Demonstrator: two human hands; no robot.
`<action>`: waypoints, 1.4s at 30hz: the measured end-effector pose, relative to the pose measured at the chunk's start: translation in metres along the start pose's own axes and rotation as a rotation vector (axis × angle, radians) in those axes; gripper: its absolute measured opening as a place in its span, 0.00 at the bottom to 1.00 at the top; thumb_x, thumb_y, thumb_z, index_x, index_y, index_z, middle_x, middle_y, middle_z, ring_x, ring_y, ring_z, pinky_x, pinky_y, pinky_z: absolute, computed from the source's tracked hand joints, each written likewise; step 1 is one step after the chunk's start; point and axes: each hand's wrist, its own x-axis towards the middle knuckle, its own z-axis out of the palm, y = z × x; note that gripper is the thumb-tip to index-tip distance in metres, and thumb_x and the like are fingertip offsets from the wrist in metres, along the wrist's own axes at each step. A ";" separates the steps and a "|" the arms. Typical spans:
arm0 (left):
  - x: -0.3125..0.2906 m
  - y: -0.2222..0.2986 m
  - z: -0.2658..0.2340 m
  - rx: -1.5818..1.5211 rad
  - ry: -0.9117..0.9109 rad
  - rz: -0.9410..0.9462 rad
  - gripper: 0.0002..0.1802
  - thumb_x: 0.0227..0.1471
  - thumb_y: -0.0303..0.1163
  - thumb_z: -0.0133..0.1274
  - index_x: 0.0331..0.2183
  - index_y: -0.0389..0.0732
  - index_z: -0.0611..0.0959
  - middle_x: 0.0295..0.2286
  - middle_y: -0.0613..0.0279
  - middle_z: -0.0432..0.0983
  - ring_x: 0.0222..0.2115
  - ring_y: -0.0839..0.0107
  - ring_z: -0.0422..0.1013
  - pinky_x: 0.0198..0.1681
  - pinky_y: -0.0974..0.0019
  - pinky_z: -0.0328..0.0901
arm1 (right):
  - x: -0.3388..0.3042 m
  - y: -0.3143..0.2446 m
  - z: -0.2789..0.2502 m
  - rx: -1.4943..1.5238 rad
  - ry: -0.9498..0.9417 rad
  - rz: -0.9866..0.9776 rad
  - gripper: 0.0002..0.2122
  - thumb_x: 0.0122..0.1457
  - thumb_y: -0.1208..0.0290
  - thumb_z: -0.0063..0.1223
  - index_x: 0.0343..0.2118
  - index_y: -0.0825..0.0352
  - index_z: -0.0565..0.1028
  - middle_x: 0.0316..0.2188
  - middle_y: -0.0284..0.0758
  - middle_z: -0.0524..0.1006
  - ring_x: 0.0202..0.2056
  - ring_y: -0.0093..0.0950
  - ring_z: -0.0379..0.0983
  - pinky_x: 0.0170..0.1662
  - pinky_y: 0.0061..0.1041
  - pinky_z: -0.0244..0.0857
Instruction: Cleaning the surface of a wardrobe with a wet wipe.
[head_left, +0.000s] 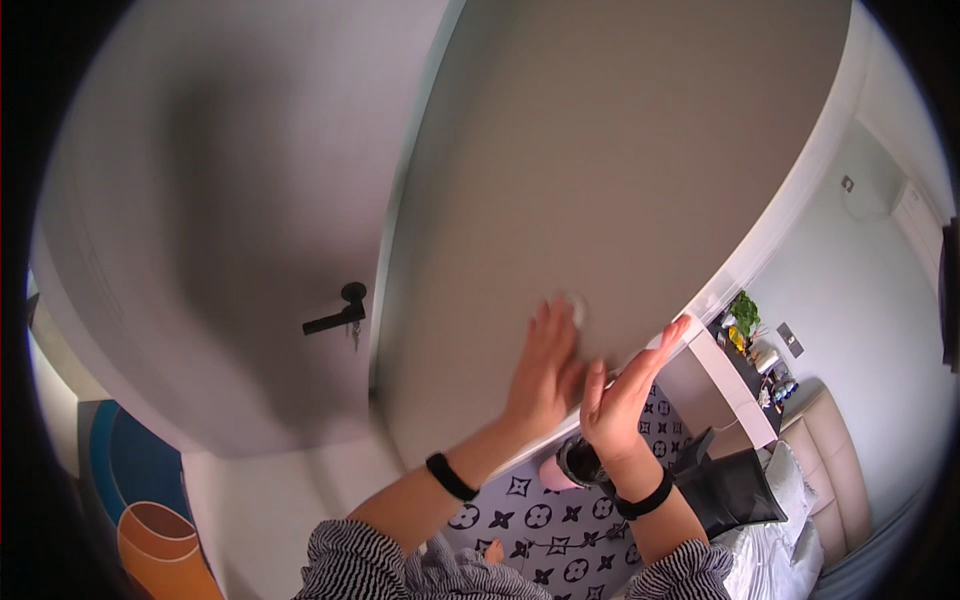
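Right now, from the head view, my left hand point(545, 365) presses flat, fingers spread, on the grey door panel point(600, 180); my right hand point(625, 395) is open at its edge, holding nothing. Next, I judge, a steady push.

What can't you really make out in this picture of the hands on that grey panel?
- Small white thing under the left hand: blurred, mostly covered by the fingers.
- Right hand: motion-blurred; contact with the grey panel unclear.
- Shelf items: too small.
- Keys under the black door handle: tiny, smeared.
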 end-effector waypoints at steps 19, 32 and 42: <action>-0.060 0.006 -0.035 -0.034 -0.190 -0.186 0.36 0.62 0.37 0.45 0.65 0.30 0.57 0.67 0.41 0.46 0.67 0.40 0.43 0.69 0.46 0.43 | -0.046 -0.028 0.009 -0.016 -0.172 0.095 0.36 0.70 0.53 0.37 0.70 0.72 0.40 0.67 0.68 0.27 0.68 0.67 0.27 0.67 0.55 0.41; -0.151 -0.034 -0.020 -0.048 -0.126 -0.463 0.34 0.67 0.41 0.38 0.66 0.31 0.54 0.67 0.39 0.42 0.68 0.40 0.40 0.68 0.51 0.47 | -0.136 -0.025 0.042 -0.099 -0.376 0.071 0.43 0.60 0.61 0.56 0.67 0.79 0.44 0.61 0.80 0.27 0.64 0.78 0.28 0.64 0.67 0.37; -0.013 0.041 -0.028 -0.039 -0.211 0.052 0.31 0.67 0.40 0.40 0.64 0.31 0.61 0.66 0.39 0.50 0.66 0.33 0.45 0.67 0.43 0.47 | -0.016 -0.027 -0.021 0.283 -0.143 0.108 0.37 0.67 0.51 0.43 0.68 0.76 0.49 0.66 0.71 0.35 0.67 0.70 0.32 0.67 0.61 0.34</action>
